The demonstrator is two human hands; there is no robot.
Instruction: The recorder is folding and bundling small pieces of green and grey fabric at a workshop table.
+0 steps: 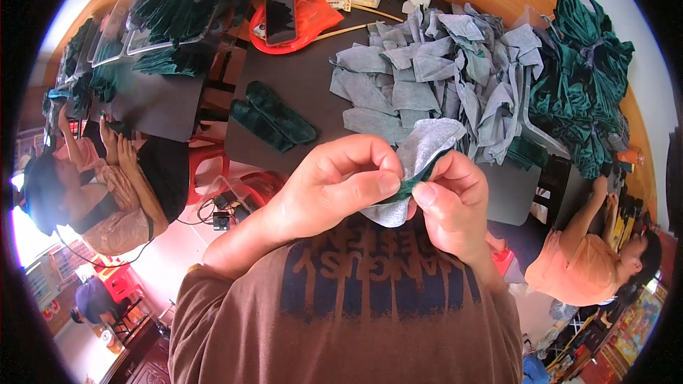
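Observation:
Close in front of my chest I hold a small cloth piece (429,144), pale grey on one face with dark green plush on the other. My left hand (334,186) pinches it between thumb and fingers, while the thumb and curled fingers of my right hand (454,203) grip its other side. The fingers hide part of the cloth between them. Just beyond lies a heap of grey cloth pieces (420,64) with bits of green at their edges. To its left, two dark green plush strips (274,117) rest on the dark table (313,92).
A red plastic bag (313,18) with a phone (280,16) on it sits at the far left, near chopsticks (348,30). Bundles of green plush stand at the far left (192,0) and right (587,64). Other people work on the left (114,192) and right (580,259).

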